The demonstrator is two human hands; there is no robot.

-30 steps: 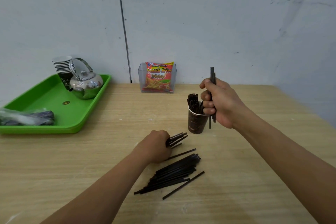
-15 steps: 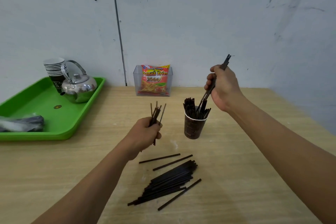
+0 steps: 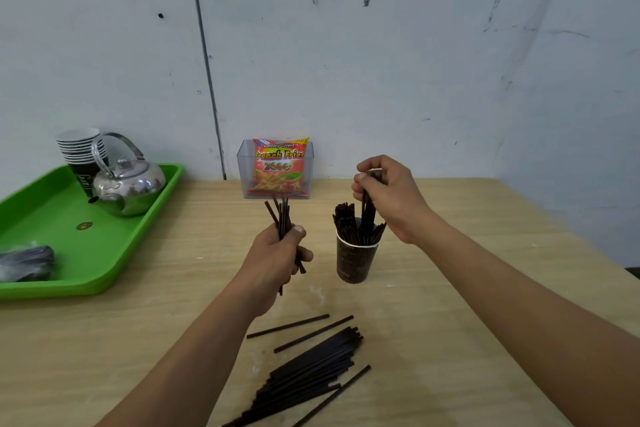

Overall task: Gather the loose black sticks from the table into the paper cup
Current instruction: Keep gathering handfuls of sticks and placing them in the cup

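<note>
Bright, even, diffuse lighting from above; no hard shadows. Faint soft shadows on the table (image 3: 467, 288) toward the lower edge and under the green tray (image 3: 104, 274) rim. Specular highlights on the steel kettle (image 3: 135, 184). Wide-angle bowing of the wall seam (image 3: 204, 55) and table edges toward the borders. Slight overall softness; black sticks (image 3: 311, 367) reasonably crisp.

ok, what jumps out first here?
The left hand grips a bunch of black sticks at centre; beside it the right hand holds more, ends in the paper cup. A pile of sticks lies on the table in front, and a green tray with a kettle sits far left.
</note>
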